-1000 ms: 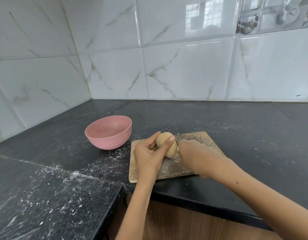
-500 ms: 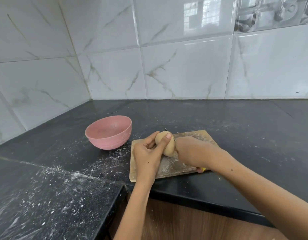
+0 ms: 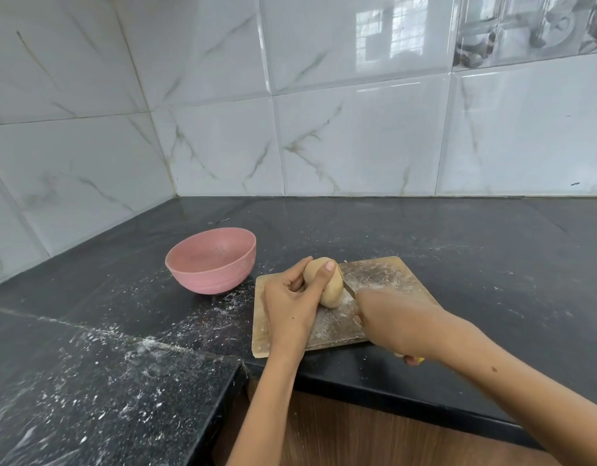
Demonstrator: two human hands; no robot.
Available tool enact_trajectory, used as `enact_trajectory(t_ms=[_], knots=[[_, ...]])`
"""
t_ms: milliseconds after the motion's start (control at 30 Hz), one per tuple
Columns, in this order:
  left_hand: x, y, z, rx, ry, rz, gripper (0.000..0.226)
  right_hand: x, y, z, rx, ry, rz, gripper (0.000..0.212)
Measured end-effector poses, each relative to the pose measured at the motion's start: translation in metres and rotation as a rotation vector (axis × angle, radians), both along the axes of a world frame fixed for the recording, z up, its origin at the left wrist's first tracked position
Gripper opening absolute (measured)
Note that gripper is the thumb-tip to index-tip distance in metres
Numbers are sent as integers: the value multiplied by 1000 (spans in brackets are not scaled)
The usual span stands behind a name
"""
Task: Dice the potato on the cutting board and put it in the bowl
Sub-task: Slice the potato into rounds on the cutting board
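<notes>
A peeled, pale potato [image 3: 332, 287] rests on the wooden cutting board [image 3: 388, 274]. My left hand [image 3: 295, 302] grips the potato from the left, thumb and forefinger wrapped over its top. My right hand [image 3: 396, 319] is closed around a knife with a yellow handle end. A short stretch of the knife blade [image 3: 348, 286] shows between the hand and the potato's right side. The pink bowl [image 3: 211, 260] stands empty on the counter, left of the board.
The black stone counter [image 3: 458, 237] is dusted with white specks. It meets white marble tile walls at the back and left. The counter's front edge runs under my forearms, with a wooden cabinet front below.
My right hand has drawn back toward me and to the right along the board, exposing the blade beside the potato. My left hand keeps its hold on the potato.
</notes>
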State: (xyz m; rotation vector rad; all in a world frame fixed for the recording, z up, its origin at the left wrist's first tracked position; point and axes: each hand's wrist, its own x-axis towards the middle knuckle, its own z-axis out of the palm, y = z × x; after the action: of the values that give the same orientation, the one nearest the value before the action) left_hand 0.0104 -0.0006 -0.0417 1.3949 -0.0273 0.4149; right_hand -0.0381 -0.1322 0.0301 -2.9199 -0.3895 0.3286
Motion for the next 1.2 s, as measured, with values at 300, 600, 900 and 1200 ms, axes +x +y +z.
enact_trajectory(t_ms=[300, 600, 900, 1200], knots=[[-1, 0, -1, 3, -17, -8, 50, 15, 3, 4, 66, 212, -54, 20], [0, -4, -2, 3, -39, 0, 61, 24, 8, 5, 84, 181, -41, 20], [1, -3, -2, 10, -59, -26, 60, 17, 0, -4, 156, 210, -80, 20], [2, -1, 0, -34, -58, -42, 44, 9, 1, -5, 142, 204, -80, 24]])
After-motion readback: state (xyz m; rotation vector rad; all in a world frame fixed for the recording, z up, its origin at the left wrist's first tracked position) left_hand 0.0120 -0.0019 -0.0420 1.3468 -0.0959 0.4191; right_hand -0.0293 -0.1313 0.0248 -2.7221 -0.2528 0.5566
